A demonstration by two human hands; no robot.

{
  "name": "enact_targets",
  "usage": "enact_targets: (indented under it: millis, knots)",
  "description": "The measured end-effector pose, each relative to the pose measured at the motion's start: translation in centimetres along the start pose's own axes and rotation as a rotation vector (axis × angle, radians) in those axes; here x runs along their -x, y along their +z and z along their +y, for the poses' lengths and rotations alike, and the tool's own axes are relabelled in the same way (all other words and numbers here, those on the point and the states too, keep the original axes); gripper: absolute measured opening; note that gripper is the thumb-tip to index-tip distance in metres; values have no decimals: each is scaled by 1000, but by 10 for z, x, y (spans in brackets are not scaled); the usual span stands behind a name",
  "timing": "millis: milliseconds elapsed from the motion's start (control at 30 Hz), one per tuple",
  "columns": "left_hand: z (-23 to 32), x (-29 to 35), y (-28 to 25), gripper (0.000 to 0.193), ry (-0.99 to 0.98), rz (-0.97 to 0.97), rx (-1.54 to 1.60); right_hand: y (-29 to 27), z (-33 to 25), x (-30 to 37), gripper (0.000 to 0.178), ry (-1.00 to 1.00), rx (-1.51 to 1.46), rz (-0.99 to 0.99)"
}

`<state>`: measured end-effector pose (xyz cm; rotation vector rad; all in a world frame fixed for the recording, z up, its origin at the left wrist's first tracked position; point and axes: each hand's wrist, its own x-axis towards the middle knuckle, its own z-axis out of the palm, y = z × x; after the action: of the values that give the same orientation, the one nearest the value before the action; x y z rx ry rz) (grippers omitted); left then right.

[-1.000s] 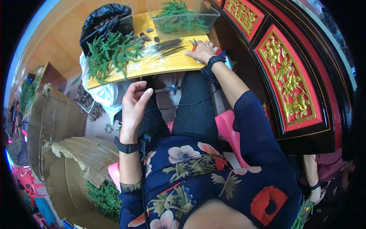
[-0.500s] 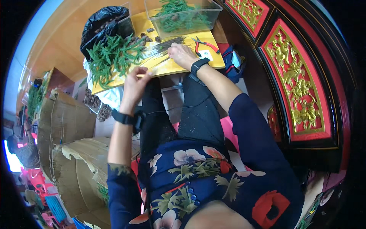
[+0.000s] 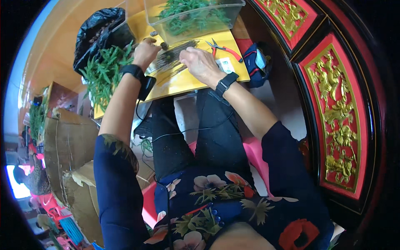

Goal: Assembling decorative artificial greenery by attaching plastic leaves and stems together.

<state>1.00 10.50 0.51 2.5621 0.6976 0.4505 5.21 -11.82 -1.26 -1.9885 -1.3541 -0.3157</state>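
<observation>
My left hand [image 3: 145, 53] is at the far side of the yellow board, between green artificial sprigs [image 3: 104, 77] and a few brown pine cones [image 3: 164, 46]. Its fingers curl together, and whatever they hold is hidden. To the right, my right hand [image 3: 199, 63] is closed in a pinch above a bundle of thin dark wires [image 3: 170, 62] spread over the board; I cannot make out what is in the pinch. Beyond that hand lie red-handled pliers [image 3: 225, 51] with their jaws apart. Both wrists wear black straps.
A clear plastic bin [image 3: 196, 18] of green sprigs stands at the back of the yellow board [image 3: 181, 85]. Left of it is a container lined with a black bag [image 3: 93, 39]. A dark blue pouch [image 3: 256, 64] sits off the right edge; cardboard [image 3: 71, 141] stands at lower left.
My left hand has moved from the board's near edge forward to the pine cones and sprigs. My right hand remains pinched by the wires. The whole view has shifted slightly.
</observation>
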Motion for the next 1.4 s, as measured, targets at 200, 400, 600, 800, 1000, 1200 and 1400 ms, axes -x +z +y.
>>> enact_targets:
  millis: [200,400,600,800,1000,1200,1400]
  knots:
    - [15,-23,25,37,11,-91,-172,-1,4,-2,6,72,-102,109]
    - [13,-25,19,34,-4,-175,-160,7,11,-1,5,107,-74,203]
    - [9,1,-16,26,-115,-199,269,4,8,-7,6,333,-410,234]
    - [35,44,-47,20,-121,-227,839,4,6,-10,10,316,-329,360]
    - [51,86,-51,19,-154,-229,1002,-16,-20,-12,13,263,-305,321]
    - [48,105,-47,9,-200,-246,1115,-19,-26,-17,15,343,-277,154]
    - [63,115,-46,6,-202,-116,1118,-31,-54,-15,17,248,-328,57]
